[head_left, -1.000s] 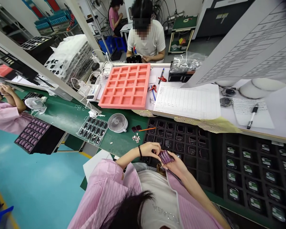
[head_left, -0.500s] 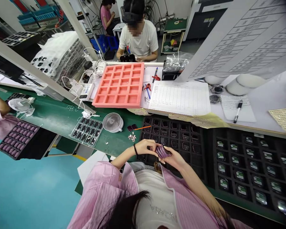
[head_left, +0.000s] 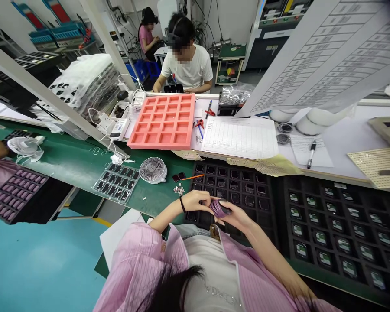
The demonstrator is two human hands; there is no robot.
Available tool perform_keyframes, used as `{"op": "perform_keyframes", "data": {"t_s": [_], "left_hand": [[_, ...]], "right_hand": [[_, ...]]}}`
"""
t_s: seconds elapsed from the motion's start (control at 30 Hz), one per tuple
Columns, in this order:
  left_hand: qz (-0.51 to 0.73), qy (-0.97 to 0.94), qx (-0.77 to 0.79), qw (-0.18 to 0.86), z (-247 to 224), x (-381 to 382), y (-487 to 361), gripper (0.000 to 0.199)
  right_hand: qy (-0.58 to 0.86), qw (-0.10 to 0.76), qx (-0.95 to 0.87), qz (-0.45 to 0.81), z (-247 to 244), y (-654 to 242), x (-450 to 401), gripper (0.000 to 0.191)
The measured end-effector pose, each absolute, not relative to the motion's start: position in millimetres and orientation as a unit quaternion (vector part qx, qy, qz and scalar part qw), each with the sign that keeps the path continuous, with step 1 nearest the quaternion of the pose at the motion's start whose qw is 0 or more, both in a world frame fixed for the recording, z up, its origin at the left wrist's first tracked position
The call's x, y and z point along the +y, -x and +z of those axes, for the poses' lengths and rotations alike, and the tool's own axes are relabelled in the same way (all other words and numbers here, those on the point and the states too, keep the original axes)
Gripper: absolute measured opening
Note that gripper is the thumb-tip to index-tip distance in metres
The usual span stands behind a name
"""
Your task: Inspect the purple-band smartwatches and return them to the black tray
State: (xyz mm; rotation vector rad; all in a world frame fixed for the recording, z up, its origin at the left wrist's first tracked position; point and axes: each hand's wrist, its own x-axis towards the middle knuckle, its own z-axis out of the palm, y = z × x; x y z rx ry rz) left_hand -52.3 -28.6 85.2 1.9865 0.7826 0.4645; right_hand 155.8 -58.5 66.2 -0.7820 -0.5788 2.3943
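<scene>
Between my two hands is a small stack of purple-edged, dark watch-case-like parts (head_left: 218, 209). My right hand (head_left: 235, 215) is wrapped round the stack from the right. The fingers of my left hand (head_left: 199, 202) are bent and pinch at the stack's left side; exactly which piece they grip is hidden. Under and beyond the hands lies a black compartment tray (head_left: 229, 171), with dark square framed parts in many of its pockets. To the left of it, two dark pieces (head_left: 178, 177), an orange stick (head_left: 194, 177) and a pile of small metallic bits (head_left: 178, 189) rest on the green bench.
A second black tray (head_left: 315, 221) with green-and-silver modules is at the right. A small fan (head_left: 153, 170) and a clear tray of black parts (head_left: 117, 183) stand left. On the shelf are a pink foam tray (head_left: 164, 121) and a paper form (head_left: 240, 136). A person (head_left: 186, 65) sits opposite.
The camera view has shifted slightly, tilting up and to the right. Both hands stay on the purple stack, whose pieces look a little more closed together than before.
</scene>
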Motion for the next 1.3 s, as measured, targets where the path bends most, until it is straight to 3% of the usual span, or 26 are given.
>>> {"op": "perform_keyframes", "data": {"t_s": [0.13, 0.23, 0.43, 0.57, 0.7, 1.07, 1.3], "left_hand": [[0.189, -0.789, 0.329, 0.484, 64, -44, 55, 0.045], [0.119, -0.758, 0.401, 0.501, 35, -50, 69, 0.040], [0.030, -0.653, 0.683, 0.326, -15, -34, 120, 0.018], [-0.001, -0.628, 0.727, 0.276, -37, -21, 130, 0.019], [-0.035, -0.631, 0.728, 0.266, -53, -14, 125, 0.032], [-0.045, -0.609, 0.737, 0.290, -59, -4, 124, 0.034], [0.091, -0.607, 0.737, 0.283, -25, -10, 95, 0.013]], "right_hand": [[0.320, 0.262, -0.185, 0.892, 53, -146, -79, 0.031], [0.333, 0.221, -0.176, 0.900, 38, -136, -96, 0.040], [0.403, 0.229, -0.183, 0.867, 30, -140, -89, 0.063], [0.409, 0.271, -0.183, 0.852, 36, -154, -71, 0.062], [0.410, 0.287, -0.169, 0.849, 32, -158, -66, 0.063], [0.392, 0.290, -0.147, 0.861, 21, -154, -57, 0.061], [0.377, 0.360, -0.170, 0.836, 39, -154, -45, 0.063]]}}
